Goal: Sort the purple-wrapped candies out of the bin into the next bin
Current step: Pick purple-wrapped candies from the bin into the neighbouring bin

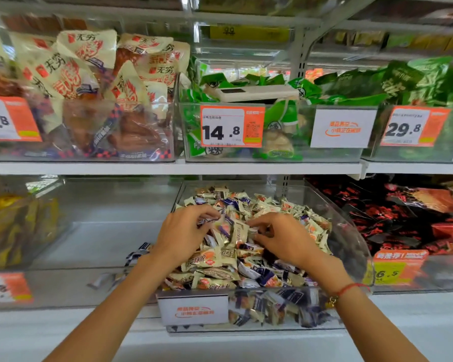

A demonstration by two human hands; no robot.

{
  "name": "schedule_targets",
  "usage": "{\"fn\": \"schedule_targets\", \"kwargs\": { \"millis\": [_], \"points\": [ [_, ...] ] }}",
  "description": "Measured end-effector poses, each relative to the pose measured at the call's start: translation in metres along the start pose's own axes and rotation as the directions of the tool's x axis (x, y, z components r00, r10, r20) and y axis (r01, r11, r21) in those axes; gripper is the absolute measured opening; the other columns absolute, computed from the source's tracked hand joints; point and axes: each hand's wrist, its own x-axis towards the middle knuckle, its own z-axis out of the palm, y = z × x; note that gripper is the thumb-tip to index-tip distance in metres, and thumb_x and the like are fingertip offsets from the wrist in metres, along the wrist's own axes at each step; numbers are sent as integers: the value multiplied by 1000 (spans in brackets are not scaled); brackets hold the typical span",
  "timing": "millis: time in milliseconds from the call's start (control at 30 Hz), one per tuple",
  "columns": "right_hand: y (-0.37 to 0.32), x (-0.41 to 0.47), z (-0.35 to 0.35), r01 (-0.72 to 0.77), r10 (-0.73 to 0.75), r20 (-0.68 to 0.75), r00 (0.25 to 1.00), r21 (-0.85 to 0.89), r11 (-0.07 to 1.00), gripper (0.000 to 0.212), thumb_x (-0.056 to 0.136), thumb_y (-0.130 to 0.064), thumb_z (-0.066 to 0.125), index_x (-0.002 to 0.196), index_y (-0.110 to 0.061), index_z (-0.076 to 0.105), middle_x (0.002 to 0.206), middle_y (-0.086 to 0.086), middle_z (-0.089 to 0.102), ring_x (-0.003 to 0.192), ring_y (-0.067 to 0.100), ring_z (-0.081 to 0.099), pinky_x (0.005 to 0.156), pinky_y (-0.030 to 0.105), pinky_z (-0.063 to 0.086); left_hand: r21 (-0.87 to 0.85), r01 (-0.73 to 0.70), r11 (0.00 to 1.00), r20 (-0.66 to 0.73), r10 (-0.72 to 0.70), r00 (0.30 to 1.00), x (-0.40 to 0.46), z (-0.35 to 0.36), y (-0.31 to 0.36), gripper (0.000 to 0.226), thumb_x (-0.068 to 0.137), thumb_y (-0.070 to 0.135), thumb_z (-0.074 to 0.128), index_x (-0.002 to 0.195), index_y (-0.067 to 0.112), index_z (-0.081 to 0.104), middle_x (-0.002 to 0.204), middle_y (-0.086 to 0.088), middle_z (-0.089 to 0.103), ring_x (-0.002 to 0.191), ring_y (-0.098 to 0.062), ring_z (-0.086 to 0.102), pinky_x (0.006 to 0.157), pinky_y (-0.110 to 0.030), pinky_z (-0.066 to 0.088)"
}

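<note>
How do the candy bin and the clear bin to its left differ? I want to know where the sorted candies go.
The candy bin is heaped with cream and purple wrapped candies; the left bin holds only a few purple-wrapped candies near its front right. Both hands are in the candy bin, none in the left bin. Both are clear plastic bins on the same shelf.

Your forearms are bare, with no sleeves showing up to the frame's edge. Around your right wrist [336,283], at about 5 o'clock in the view, runs a thin red cord bracelet [347,288] carrying a small gold-coloured charm [332,301].
</note>
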Motion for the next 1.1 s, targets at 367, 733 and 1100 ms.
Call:
{"fn": "schedule_targets", "kwargs": {
  "millis": [367, 733, 1100],
  "points": [
    [-3, -13, -1, -3, 3, -71, 997, 2, 1000, 24, 91, -31, 64, 114, -25, 70, 114, -6, 69, 94, 10, 62, 81, 24, 51, -313, -63, 948, -147, 17, 989, -37, -22, 22, 24, 87, 20, 68, 102, 39, 69, 97, 32, 64, 97, 12, 60, 85, -6, 44],
    [-8, -23, -23, 37, -31, 192, 981, -32, 999, 34, 89, -24, 68, 118, -41, 64, 121, -16, 63, 99, 11, 59, 88, 35, 51, 121, -49, 991, -154, 68, 986, -61, -17, 7, 32, 89, 38, 62, 121, 35, 64, 98, 12, 72, 83, -9, 68, 66, -27, 54],
    [-17, -18, -14, -5, 7, -10, 1000, 152, 988, 21, 83, -23, 74, 104, -25, 73, 97, -13, 71, 66, -8, 59, 69, 9, 43, -75, 82, 994, -303, -101, 947, -71, -49, -4, 18, 87, 43, 64, 104, 41, 68, 79, 24, 65, 75, 3, 61, 65, -19, 50]
  ]
}}
